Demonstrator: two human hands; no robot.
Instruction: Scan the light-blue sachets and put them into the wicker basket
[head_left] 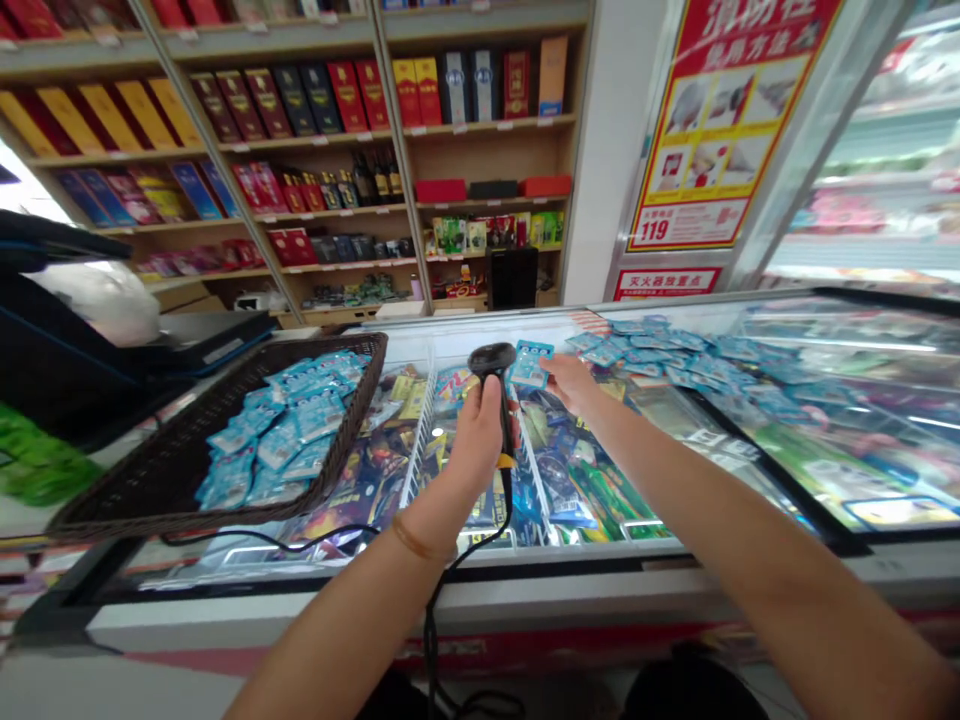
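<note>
My left hand (484,425) is wrapped round the handle of a black corded barcode scanner (492,358), held upright over the glass-topped freezer. Just right of the scanner's head, my right hand (571,382) pinches a small blue packet (531,363) at its right edge. The packet's printed face is towards me, though its print is too small to read. To the right, many similar blue packets (664,350) lie in a loose spread on the freezer glass. More blue packets (289,425) are heaped inside a dark brown woven basket (358,440) on the left.
Under the glass, the freezer (645,590) holds wire baskets of wrapped goods. The scanner's black cable (480,545) hangs over its front edge. Black counter equipment (60,330) and a green bag (37,465) stand at far left. Shelves of boxes (315,100) line the back wall.
</note>
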